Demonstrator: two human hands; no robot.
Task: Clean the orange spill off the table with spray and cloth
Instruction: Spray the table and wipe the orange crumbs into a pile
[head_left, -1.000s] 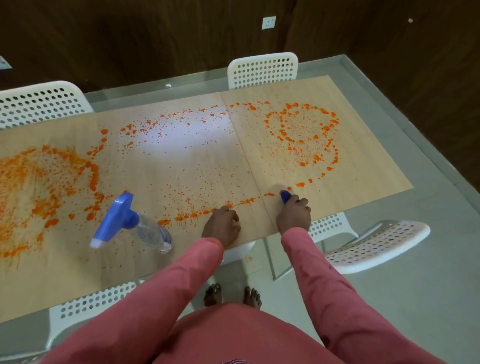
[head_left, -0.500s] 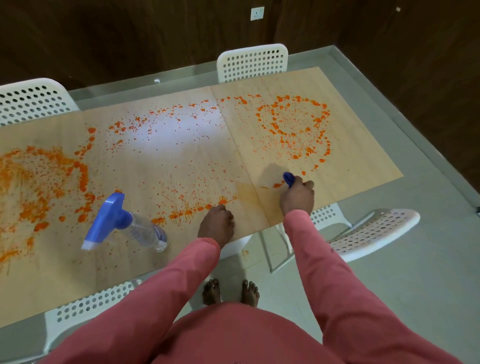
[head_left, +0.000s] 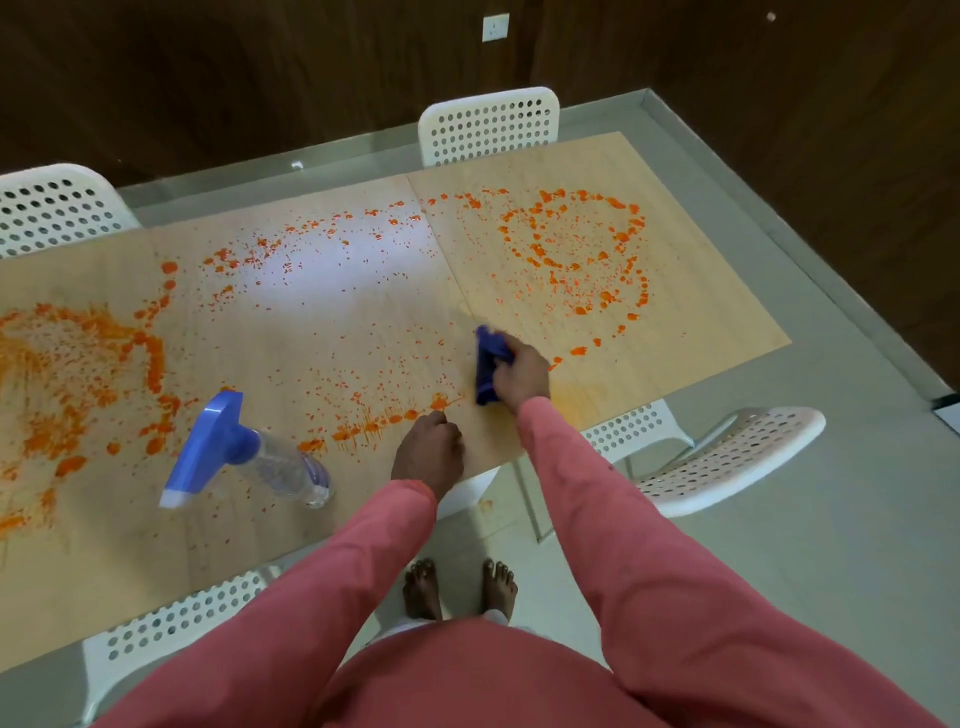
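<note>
Orange spill (head_left: 576, 254) is spattered across the light wooden table (head_left: 717, 332), with a ring of drops at the right and a thick patch at the far left. My right hand (head_left: 522, 374) grips a blue cloth (head_left: 487, 364) and presses it on the table near the front edge. My left hand (head_left: 428, 457) rests on the table beside it, fingers curled and holding nothing. A clear spray bottle (head_left: 249, 452) with a blue trigger head stands to the left of my left hand.
White perforated chairs stand around the table: one at the far side (head_left: 488, 124), one at the far left (head_left: 52, 208), one at the right front (head_left: 727, 452), one tucked under the front edge (head_left: 171, 623). My bare feet are on the grey floor.
My right hand has swept the blue cloth leftward and away from me along the front strip, and more of the cloth shows. The orange drops it passed over are gone. My left hand has stayed put.
</note>
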